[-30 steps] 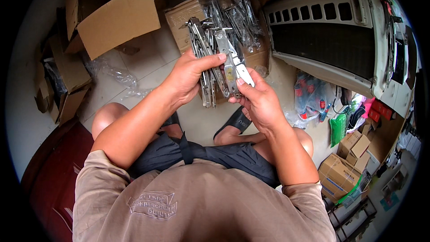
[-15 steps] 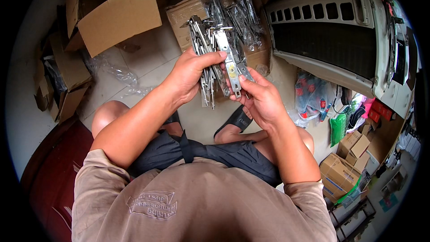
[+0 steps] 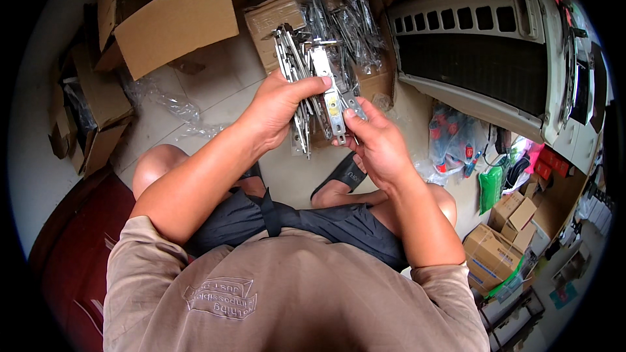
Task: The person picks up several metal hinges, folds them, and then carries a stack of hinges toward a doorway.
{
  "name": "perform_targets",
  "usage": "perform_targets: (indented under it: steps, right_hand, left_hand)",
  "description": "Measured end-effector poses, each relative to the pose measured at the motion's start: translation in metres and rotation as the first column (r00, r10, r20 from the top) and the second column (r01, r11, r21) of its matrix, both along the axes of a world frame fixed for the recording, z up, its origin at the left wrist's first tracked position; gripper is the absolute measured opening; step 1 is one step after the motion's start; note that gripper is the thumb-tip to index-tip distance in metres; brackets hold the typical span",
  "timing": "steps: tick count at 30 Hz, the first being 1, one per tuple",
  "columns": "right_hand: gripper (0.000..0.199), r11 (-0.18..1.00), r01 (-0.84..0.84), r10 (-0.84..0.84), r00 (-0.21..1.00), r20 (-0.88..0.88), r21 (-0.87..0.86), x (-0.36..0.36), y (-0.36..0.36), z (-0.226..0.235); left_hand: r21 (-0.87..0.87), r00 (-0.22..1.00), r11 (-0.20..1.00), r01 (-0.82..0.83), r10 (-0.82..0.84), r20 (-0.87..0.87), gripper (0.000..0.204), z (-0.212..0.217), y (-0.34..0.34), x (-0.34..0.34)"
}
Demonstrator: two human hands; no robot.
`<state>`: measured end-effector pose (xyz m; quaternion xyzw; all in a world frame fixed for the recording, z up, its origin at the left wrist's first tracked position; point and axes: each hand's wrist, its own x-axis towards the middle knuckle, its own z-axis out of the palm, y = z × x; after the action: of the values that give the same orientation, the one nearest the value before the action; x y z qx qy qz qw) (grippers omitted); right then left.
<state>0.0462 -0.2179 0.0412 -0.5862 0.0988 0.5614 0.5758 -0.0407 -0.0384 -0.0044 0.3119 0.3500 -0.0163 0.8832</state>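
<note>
Seated person, head view, both hands up in front of the knees. Left hand [image 3: 277, 107] clenched around a bundle of metal brackets [image 3: 297, 85]: long silver strips fanned out, sticking up past the fingers and hanging a bit below the palm. Left thumb lies across the top, tip touching a single metal plate [image 3: 329, 94].

Right hand [image 3: 378, 143] grips that plate from the other side, fingertips pinching its lower end, thumb on the front face. Plate stands nearly upright, tilted slightly, squeezed between the two hands and touching the bundle. Cannot tell if the plate is separate from the bundle or joined to it.

Just beyond the fingertips: open cardboard box [image 3: 277, 16] full of more bagged metal parts [image 3: 345, 23], glinting in clear plastic. Left of the left hand's knuckles: big empty carton [image 3: 176, 19] with flaps open, crumpled clear plastic wrap [image 3: 163, 101] on the tiled floor. Right of the right hand: white air-conditioner unit [image 3: 482, 45] lying on its side. Below the right wrist: black sandal [image 3: 342, 173] on the person's foot. Small cartons [image 3: 499, 251] stacked far to the right.
</note>
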Motion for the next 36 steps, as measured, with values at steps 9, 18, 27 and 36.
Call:
perform_targets:
  steps: [9, 18, 27, 36]
  right_hand:
    - [0.038, 0.980, -0.085, 0.128, 0.963, 0.237, -0.182, -0.015, 0.006, -0.009]
    - [0.032, 0.970, -0.053, 0.108, 0.968, 0.226, -0.239, -0.013, 0.004, -0.007]
    - [0.034, 0.986, -0.123, 0.145, 0.966, 0.215, -0.113, -0.016, -0.005, -0.005]
    - [0.031, 0.998, 0.050, -0.044, 0.992, 0.117, -0.045, -0.019, -0.005, 0.001]
  left_hand:
    - [0.152, 0.999, 0.988, 0.042, -0.038, -0.026, 0.022, 0.002, -0.011, -0.005]
    - [0.163, 0.997, 0.984, 0.073, -0.074, -0.001, 0.022, 0.012, -0.022, -0.010]
    - [0.081, 0.998, 0.995, 0.065, -0.064, -0.009, 0.022, 0.012, -0.013, -0.012]
    - [-0.047, 0.998, 0.996, 0.070, -0.070, 0.005, 0.025, 0.010, -0.009, -0.009]
